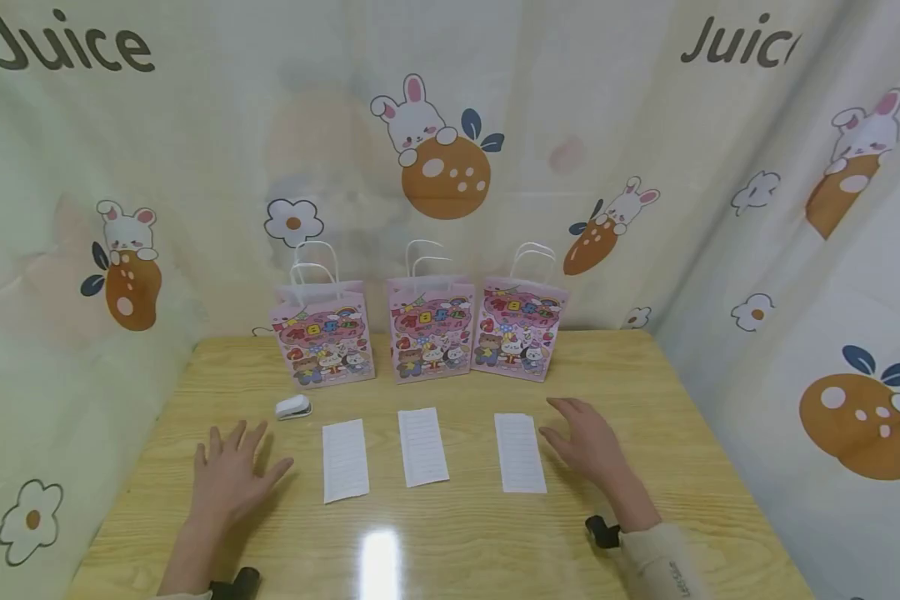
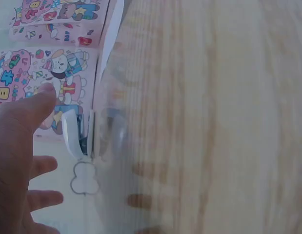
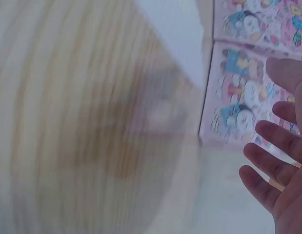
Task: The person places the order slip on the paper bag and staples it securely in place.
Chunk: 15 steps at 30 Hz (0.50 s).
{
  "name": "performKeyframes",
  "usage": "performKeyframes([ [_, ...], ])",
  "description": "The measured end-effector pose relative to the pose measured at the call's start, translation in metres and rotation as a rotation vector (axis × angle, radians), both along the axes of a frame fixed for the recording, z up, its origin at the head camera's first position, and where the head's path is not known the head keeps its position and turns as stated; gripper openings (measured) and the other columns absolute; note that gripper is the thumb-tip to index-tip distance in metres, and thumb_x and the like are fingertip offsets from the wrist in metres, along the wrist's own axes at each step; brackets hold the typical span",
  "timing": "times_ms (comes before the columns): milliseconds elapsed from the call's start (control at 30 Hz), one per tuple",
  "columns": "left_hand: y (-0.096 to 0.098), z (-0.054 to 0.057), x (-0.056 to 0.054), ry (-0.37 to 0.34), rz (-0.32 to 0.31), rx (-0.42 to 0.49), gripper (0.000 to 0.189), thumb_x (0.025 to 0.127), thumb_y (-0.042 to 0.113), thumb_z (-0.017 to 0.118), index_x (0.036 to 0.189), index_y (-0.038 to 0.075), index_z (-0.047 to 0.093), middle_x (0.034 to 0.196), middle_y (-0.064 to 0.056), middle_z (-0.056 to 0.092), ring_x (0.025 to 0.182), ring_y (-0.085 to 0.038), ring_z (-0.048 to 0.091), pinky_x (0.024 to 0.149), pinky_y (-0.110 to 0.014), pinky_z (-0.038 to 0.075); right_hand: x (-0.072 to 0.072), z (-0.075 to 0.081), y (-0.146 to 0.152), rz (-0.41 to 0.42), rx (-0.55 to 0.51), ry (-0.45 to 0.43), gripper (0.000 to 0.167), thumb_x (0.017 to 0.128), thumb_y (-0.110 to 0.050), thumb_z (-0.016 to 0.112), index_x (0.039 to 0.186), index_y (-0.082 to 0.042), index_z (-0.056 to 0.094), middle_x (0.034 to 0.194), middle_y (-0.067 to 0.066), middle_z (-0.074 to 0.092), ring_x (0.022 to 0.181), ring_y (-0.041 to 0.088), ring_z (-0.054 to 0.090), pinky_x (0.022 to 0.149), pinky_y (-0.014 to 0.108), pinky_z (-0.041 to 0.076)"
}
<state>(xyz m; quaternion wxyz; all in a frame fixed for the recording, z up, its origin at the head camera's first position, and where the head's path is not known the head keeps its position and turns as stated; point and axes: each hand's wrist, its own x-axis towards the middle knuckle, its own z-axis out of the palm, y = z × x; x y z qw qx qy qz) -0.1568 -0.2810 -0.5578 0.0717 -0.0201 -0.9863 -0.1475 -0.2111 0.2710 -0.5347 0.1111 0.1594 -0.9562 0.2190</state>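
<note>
My left hand (image 1: 228, 479) is over the left side of the table with fingers spread, holding nothing. Just beyond its fingers lies a small white stapler (image 1: 293, 407), which also shows in the left wrist view as a white stapler (image 2: 72, 132) past the thumb. On the other side, my right hand (image 1: 588, 442) hovers with relaxed fingers beside the right paper slip (image 1: 521, 452). A middle paper slip (image 1: 423, 447) and a left paper slip (image 1: 346, 461), both lined, lie between the hands. In the right wrist view the fingers (image 3: 272, 161) are apart and empty.
Three pink cartoon paper bags with white handles stand along the back: a left bag (image 1: 322, 337), a middle bag (image 1: 431, 329) and a right bag (image 1: 521, 329). The wooden table (image 1: 465, 550) ends at a printed curtain (image 1: 225, 167) behind and at both sides.
</note>
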Motion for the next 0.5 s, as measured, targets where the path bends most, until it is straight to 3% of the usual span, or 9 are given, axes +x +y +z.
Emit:
performKeyframes([
  [267,0.006,0.004,0.001,0.015,-0.024,0.025,0.077,0.089,0.065,0.053,0.136,0.004,0.051,0.135,-0.03,0.047,0.125,-0.058,0.032,0.095,-0.074,0.026,-0.006,0.005,-0.054,0.086,-0.073,0.052,0.032,0.085,-0.022,0.077,0.111,-0.004,0.069,0.111,0.01,0.067,0.108,0.03,0.06,0.09,0.047,0.048],
  [500,0.009,0.004,-0.006,0.075,-0.058,0.033,0.06,0.092,0.052,0.06,0.128,0.004,0.059,0.125,-0.023,0.058,0.116,-0.047,0.049,0.092,-0.066,0.037,-0.028,0.011,-0.12,0.178,-0.121,-0.019,0.029,0.089,-0.025,0.073,0.109,-0.005,0.071,0.108,0.005,0.069,0.101,0.025,0.063,0.087,0.043,0.051],
])
